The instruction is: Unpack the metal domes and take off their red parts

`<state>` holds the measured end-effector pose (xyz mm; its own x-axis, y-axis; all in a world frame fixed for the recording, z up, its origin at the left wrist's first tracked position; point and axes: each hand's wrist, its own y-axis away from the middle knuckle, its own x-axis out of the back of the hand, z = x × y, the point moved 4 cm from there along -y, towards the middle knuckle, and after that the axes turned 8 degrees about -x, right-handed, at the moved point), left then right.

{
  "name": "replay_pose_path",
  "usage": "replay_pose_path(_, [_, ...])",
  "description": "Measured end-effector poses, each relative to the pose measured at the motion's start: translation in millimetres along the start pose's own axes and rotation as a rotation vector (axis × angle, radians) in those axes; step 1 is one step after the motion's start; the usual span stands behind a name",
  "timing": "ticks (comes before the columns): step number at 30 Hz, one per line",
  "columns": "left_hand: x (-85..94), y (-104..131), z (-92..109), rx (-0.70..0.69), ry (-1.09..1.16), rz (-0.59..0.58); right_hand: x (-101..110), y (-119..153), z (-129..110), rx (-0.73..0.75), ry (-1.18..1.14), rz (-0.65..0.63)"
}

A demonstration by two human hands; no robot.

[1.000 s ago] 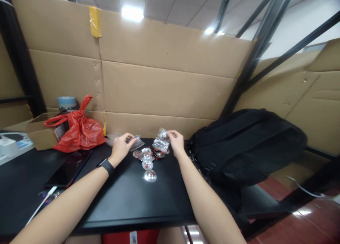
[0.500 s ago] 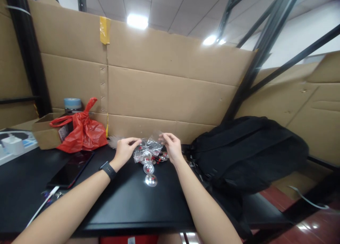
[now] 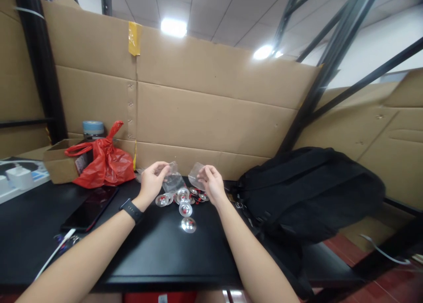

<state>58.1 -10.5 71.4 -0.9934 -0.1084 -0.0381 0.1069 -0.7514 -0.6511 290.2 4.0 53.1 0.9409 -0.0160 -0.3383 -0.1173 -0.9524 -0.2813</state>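
Over the back of the black table, my left hand [image 3: 153, 184] pinches a clear plastic bag [image 3: 173, 182] between thumb and fingers. My right hand [image 3: 211, 184] is closed on another clear plastic bag [image 3: 195, 172], raised to the left of its fingers. Below and between the hands lie several shiny round metal discs with red centres. The nearest disc [image 3: 188, 225] sits apart at the front, with another disc [image 3: 185, 209] behind it. A further disc [image 3: 161, 200] lies left of the pile, close to my left wrist. Small red bits show among the discs at the back.
On the left are a red plastic bag [image 3: 107, 164], a cardboard box [image 3: 59, 166], a phone [image 3: 88, 208] with a white cable, and a power strip [image 3: 23, 184]. A black backpack [image 3: 310, 193] fills the right side. A cardboard wall [image 3: 211, 113] stands behind.
My hands have drawn the crumpled plastic apart, and a bag now hangs from each. Discs at the left of the pile have come into view. The camera view has shifted slightly.
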Motion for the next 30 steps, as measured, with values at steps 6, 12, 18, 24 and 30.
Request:
replay_pose_path(6, [-5.2, 5, -6, -0.030, -0.129, -0.160, -30, 18, 3, -0.002, 0.157, -0.227])
replay_pose_path(12, [-12.2, 7, -8, -0.038, -0.093, -0.275, -47, 30, 2, 0.137, 0.346, -0.230])
replay_pose_path(18, [-21.0, 12, -13, 0.117, 0.092, -0.221, -54, 34, 15, 0.174, 0.460, -0.195])
replay_pose_path(24, [-35.3, 26, -8, 0.343, 0.430, -0.276, -48, 34, 7, 0.274, 0.494, -0.084])
replay_pose_path(30, [-34.0, 30, -19, 0.320, 0.254, -0.373, -33, 25, 8, 0.089, 0.401, -0.152])
